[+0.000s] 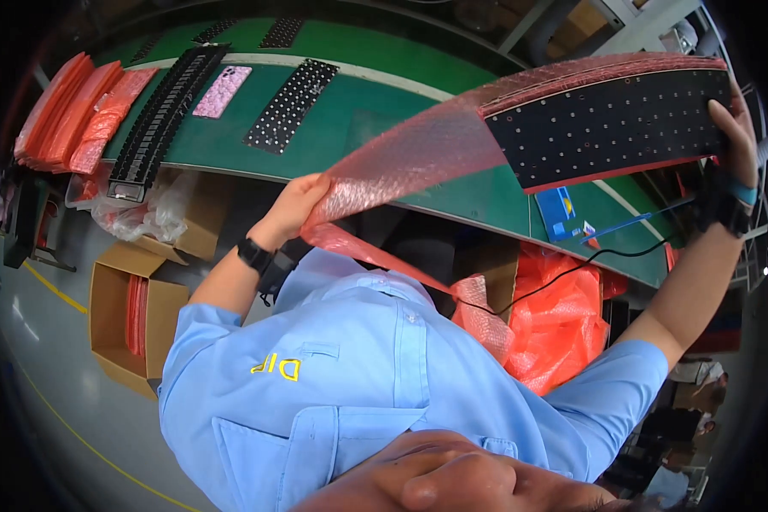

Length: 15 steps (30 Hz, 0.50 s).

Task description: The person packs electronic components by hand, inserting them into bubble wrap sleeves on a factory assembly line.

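My right hand grips the far right end of a black board dotted with rows of small light points. Layers of pink bubble wrap lie behind and above the board, and other edges show between them, so it may be a stack. My left hand is closed on the pink bubble wrap, which stretches from the board's left end. From that hand, a strip of the wrap hangs down toward my waist. Both hands are raised above the near edge of the green work table.
On the table are red bubble-wrap packs, a black slotted rack, a pink-cased phone, a dotted black board and a blue packet. Below stand an open carton and red bubble wrap, crossed by a black cable.
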Tool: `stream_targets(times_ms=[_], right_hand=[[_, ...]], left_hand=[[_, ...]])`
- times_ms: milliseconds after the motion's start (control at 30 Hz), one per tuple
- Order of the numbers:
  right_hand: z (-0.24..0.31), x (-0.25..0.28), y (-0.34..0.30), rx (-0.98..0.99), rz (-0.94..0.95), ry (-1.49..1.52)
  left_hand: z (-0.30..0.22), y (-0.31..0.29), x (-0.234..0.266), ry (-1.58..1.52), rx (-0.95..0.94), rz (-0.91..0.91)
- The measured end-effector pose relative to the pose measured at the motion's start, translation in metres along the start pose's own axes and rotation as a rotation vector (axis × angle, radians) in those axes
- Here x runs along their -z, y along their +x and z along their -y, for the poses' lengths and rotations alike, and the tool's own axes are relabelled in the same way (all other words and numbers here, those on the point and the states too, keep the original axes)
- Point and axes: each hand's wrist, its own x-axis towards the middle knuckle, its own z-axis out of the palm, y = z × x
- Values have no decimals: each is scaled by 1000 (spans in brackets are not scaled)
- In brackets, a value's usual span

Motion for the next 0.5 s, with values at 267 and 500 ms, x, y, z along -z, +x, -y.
stream_targets(times_ms=[267, 500], right_hand=[[-57, -44, 53, 13, 244, 382], [-82, -64, 78, -23, 267, 333]], left_hand=[[24, -40, 13, 775, -130, -327], [32, -36, 18, 553, 7, -192]])
